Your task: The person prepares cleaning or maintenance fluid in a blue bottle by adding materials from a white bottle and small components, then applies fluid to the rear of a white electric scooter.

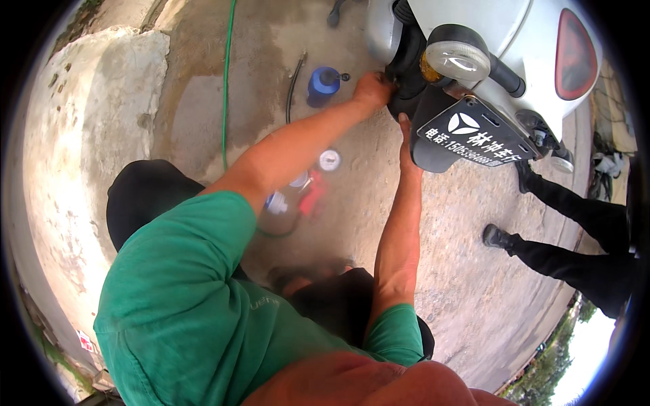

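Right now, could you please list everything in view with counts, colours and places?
Vehicle: one, white, upper right.
Plate: one, black, vehicle's rear.
Tail light: one, red, upper right.
Large round lamp: one, clear, above plate.
Container: one, blue, upper middle.
Gauge: one, white-faced, near centre.
Blurred tool: one, red, beside gauge.
Small pieces: at least two, blue-and-white, near tool.
Hoses: two, green and black, upper left.
Wall: one, pale, left.
Another person's legs: two, black-trousered, right.
Shirt: one, green, lower left.
Left hand and right hand: two, bare, at vehicle's dark parts.
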Demonstrator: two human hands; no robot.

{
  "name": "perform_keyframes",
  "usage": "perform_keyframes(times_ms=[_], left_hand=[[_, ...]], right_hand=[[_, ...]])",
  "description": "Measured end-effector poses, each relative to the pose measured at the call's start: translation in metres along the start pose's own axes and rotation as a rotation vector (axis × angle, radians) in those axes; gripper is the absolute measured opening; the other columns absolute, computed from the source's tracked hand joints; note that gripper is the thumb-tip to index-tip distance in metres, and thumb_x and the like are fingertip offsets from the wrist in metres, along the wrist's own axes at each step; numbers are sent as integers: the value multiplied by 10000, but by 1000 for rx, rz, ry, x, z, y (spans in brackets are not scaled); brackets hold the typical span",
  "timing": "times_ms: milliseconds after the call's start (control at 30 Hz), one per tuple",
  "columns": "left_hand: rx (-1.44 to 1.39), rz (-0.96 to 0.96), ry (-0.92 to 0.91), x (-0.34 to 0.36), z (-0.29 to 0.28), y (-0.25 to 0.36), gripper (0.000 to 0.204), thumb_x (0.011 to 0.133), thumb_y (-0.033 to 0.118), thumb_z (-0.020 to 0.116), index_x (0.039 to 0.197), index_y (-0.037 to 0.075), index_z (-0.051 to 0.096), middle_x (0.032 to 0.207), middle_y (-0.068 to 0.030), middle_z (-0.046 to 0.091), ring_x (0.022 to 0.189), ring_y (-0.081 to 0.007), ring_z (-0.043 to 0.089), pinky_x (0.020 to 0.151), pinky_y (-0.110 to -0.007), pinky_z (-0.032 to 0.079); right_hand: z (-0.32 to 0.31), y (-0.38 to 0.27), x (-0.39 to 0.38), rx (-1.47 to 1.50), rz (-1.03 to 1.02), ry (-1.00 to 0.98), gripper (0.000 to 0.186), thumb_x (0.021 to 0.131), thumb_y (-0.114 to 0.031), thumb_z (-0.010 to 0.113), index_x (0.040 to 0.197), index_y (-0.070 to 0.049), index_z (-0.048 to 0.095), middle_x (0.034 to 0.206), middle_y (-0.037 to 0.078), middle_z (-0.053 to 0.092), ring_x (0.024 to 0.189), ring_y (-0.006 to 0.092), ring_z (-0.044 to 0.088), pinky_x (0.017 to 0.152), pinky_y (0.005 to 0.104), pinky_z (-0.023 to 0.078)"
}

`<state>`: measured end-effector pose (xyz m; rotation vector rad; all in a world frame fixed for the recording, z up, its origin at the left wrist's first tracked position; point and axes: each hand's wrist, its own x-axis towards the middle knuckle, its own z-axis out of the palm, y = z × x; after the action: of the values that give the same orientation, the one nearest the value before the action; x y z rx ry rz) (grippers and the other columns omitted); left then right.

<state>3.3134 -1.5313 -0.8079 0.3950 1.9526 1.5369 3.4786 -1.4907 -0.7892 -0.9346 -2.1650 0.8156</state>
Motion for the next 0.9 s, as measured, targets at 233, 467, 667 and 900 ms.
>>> perform_keyframes(times_ms=[233,467,667,900], left_hand=[[141,226,86,21,14,-26,368,845,290,705,1054,-11,728,1056,-268,709,1057,-405,682,904,-455,528],[-154,-144,-95,12,9,-4,399,851,375,707,1008,9,739,967,-231,731,981,-380,707,847,-445,535],[141,91,36,8,-5,-15,450,860,421,687,1019,2,726,1008,-229,726,982,-381,694,847,-437,519],[-108,335,-10,21,4,-32,350,933,292,585,1050,-16,701,1053,-264,700,1057,-412,659,911,-444,503]], right_hand=[[3,-4,-3,-9,15,23,599,889,-453,756,1273,-13,626,1241,141,666,1135,313,598,994,432,459],[-4,-2,-2,-19,6,8,596,881,-446,767,1269,-14,632,1247,140,664,1149,311,595,991,437,460],[5,7,-4,8,9,70,605,868,-442,782,1266,-12,632,1239,140,668,1130,314,604,980,445,463],[1,-6,-5,-64,15,4,497,913,-249,779,1247,87,627,1217,167,677,1068,242,618,974,368,474]])
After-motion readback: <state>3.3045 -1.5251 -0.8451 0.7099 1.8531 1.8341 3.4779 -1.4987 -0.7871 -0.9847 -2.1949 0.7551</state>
